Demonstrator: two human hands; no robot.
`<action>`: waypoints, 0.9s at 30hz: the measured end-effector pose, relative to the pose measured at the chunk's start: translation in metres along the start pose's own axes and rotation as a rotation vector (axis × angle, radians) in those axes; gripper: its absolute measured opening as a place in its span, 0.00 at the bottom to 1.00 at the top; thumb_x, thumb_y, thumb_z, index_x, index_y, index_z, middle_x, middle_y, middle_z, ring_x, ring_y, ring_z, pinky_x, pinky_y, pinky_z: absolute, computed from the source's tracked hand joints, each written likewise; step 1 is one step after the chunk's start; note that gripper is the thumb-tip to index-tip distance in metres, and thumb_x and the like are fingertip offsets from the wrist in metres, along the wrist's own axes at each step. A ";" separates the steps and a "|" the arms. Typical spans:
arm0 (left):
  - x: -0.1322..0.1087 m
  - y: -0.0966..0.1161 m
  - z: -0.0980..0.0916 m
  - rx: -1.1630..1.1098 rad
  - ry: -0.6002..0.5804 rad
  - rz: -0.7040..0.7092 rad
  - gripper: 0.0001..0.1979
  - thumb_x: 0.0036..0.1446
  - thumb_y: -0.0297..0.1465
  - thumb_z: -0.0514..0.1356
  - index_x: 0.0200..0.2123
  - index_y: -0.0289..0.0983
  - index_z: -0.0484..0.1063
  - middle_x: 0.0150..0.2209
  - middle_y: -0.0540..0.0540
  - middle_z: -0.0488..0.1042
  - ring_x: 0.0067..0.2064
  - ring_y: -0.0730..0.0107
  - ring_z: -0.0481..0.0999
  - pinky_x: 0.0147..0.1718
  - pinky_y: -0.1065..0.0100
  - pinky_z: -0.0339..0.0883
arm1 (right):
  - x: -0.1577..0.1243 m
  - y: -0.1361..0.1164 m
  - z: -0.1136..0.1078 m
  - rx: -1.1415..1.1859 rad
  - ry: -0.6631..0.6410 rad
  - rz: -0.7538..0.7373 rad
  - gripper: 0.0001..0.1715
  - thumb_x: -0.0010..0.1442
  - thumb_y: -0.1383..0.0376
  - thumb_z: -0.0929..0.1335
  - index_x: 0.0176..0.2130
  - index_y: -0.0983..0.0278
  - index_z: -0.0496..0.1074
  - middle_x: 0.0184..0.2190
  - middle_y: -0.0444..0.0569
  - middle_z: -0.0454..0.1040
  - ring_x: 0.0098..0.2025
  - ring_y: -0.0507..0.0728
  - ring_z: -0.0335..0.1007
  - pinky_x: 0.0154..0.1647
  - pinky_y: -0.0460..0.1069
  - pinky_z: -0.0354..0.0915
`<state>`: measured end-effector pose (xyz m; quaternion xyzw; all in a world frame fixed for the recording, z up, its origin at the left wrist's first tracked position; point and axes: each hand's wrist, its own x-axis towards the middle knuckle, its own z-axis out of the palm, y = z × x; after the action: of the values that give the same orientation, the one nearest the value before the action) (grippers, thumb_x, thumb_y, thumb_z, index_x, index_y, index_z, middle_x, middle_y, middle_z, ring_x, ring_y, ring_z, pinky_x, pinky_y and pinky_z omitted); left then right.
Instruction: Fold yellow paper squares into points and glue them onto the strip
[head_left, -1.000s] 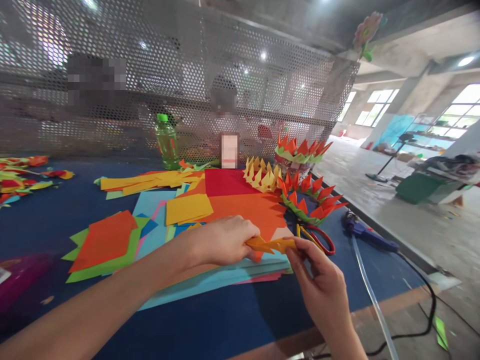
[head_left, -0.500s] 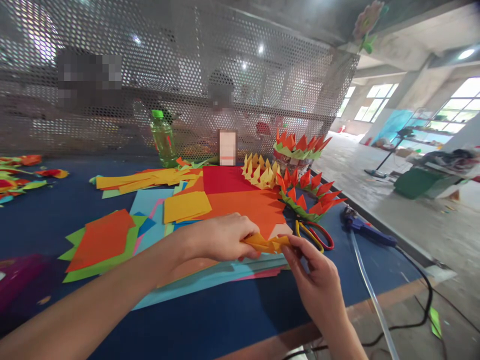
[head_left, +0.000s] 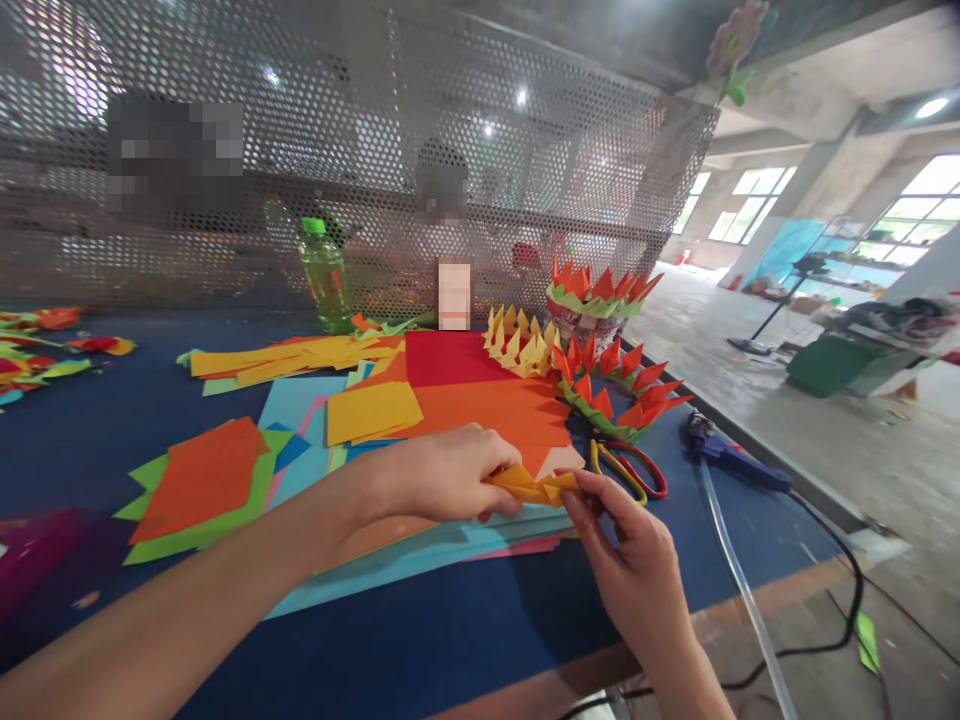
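Note:
Between my two hands is a folded piece of yellow-orange paper (head_left: pixel 531 488), held just above the stacked sheets. My left hand (head_left: pixel 457 475) is closed on its left end, with the fingertips curled partly out of sight. The right end is pinched between thumb and fingers of my right hand (head_left: pixel 626 530). Below lie an orange sheet (head_left: pixel 480 412) and light blue sheets (head_left: pixel 375 570). Scissors (head_left: pixel 630 472) with red and yellow handles rest just beyond my right hand.
Paper crowns stand at the back right: a yellow one (head_left: pixel 521 345) and a red-and-green one (head_left: pixel 622 400). A blue glue gun (head_left: pixel 739 455) with a cable lies near the right edge. Left are cut sheets (head_left: pixel 199 480), yellow strips (head_left: pixel 300 358) and a green-capped bottle (head_left: pixel 324 280).
Almost nothing differs. Both hands keep their grip on the folded yellow-orange paper, which has shifted only very slightly.

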<state>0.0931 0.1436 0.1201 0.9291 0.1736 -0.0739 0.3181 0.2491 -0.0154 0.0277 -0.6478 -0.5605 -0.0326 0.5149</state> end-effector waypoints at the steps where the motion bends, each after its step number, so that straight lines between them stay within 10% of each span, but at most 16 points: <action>1: 0.000 0.000 0.000 -0.002 0.000 -0.001 0.10 0.62 0.36 0.62 0.30 0.38 0.72 0.26 0.54 0.77 0.28 0.75 0.75 0.27 0.73 0.58 | 0.000 0.000 0.000 0.001 -0.001 -0.002 0.06 0.66 0.64 0.69 0.44 0.59 0.77 0.31 0.41 0.78 0.28 0.48 0.72 0.30 0.39 0.67; 27: 0.000 0.001 0.002 -0.018 0.031 0.034 0.08 0.61 0.31 0.58 0.30 0.38 0.74 0.24 0.54 0.75 0.26 0.75 0.73 0.27 0.73 0.59 | -0.001 0.001 0.001 0.015 -0.051 0.016 0.07 0.69 0.64 0.66 0.43 0.59 0.76 0.36 0.45 0.80 0.36 0.52 0.76 0.37 0.44 0.69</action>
<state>0.0932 0.1421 0.1193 0.9300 0.1636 -0.0524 0.3249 0.2487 -0.0149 0.0263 -0.6490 -0.5686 -0.0077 0.5055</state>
